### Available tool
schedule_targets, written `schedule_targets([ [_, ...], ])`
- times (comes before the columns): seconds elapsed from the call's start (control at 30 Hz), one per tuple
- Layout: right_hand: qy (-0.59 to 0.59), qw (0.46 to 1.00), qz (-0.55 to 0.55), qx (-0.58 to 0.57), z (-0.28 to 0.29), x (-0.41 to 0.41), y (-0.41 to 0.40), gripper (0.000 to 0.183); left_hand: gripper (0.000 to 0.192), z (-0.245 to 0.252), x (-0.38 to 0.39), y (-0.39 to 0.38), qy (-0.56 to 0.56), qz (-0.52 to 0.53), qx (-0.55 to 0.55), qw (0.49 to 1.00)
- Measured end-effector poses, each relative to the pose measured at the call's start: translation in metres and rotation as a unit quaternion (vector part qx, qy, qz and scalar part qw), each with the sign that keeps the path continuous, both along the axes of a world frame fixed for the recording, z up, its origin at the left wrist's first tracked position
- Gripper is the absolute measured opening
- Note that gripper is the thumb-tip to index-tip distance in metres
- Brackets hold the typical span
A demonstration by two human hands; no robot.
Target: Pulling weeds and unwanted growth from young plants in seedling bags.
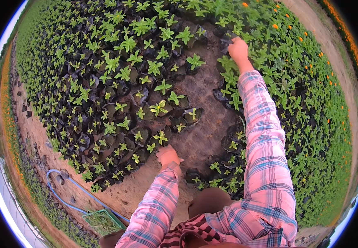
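My right hand (pixel 238 51) reaches far forward and is closed on the rim of a black plastic grow bag (pixel 226 42) at the edge of the right-hand block of plants. My left hand (pixel 167 156) is low at the near corner of the left block, its thumb pointing right. Just beyond its fingers stands a black grow bag with a yellowish-green seedling (pixel 160 137). The fingertips are hidden among the bags, so whether they grip one cannot be told. Between my hands runs a strip of bare brown soil (pixel 205 124) marked with round impressions.
Densely packed bagged seedlings (pixel 104 77) fill the left side. Taller leafy plants with orange flowers (pixel 275 26) crowd the right. A blue hose (pixel 86 192) loops on the ground at lower left, by a green crate (pixel 113 218) holding cut weeds. My knee (pixel 208 201) is close below.
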State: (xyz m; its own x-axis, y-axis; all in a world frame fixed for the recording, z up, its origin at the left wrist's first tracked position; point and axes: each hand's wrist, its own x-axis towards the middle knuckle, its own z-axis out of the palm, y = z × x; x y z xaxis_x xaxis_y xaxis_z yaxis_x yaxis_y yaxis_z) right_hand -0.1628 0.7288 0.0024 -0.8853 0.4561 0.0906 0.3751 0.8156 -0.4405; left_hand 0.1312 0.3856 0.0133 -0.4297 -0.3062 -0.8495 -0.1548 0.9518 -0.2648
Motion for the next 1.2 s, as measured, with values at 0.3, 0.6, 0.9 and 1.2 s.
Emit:
schedule_targets([
  [0.3, 0.129, 0.95, 0.28, 0.055, 0.055, -0.004, -0.023, 0.018, 0.092, -0.01, 0.006, -0.007, 0.024, 0.003, -0.014, 1.0],
  [0.6, 0.149, 0.955, 0.255, 0.013, 0.003, 0.042, -0.069, 0.016, 0.091, -0.005, 0.007, -0.002, 0.051, 0.025, -0.024, 0.998],
  [0.9, 0.067, 0.992, 0.021, -0.105, -0.001, 0.035, -0.007, 0.022, 0.099, -0.012, 0.01, -0.006, 0.064, -0.015, -0.013, 0.998],
  [1.2, -0.066, 0.995, 0.075, 0.004, 0.006, 0.042, -0.041, 0.028, 0.098, -0.005, 0.007, -0.003, 0.071, -0.026, 0.003, 0.997],
])
